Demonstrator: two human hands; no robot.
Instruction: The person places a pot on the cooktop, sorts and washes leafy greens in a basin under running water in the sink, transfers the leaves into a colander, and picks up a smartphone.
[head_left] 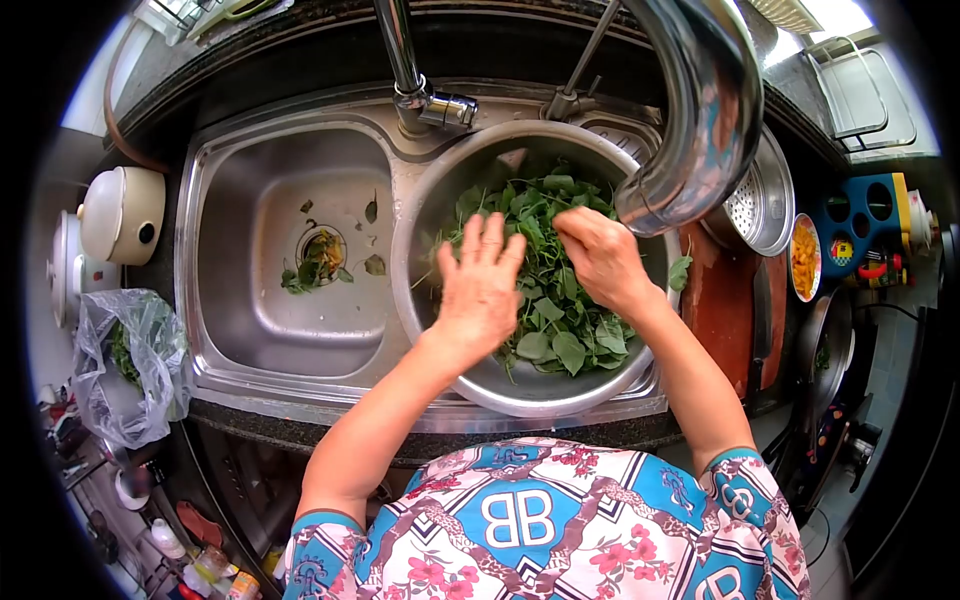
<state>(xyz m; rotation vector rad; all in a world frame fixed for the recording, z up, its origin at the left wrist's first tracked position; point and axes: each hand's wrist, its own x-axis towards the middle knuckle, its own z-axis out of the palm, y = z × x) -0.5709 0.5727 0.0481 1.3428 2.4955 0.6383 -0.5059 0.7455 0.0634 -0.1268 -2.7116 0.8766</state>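
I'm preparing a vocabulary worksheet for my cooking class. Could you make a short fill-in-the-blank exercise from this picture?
1. Of the left hand and the right hand, the ____ one has its fingers spread.
2. The metal bowl of leafy greens sits to the ____ of the sink basin.
3. The patterned shirt's large white emblem repeats the letter ____.

Missing words: left; right; B.

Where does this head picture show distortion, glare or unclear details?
In the head view, the counter's front edge bows and the image corners turn black; a bright patch at upper right is washed out; the thick curved spout carries shiny reflections; the left hand and right hand look fairly clear, but slight motion blur is hard to judge.
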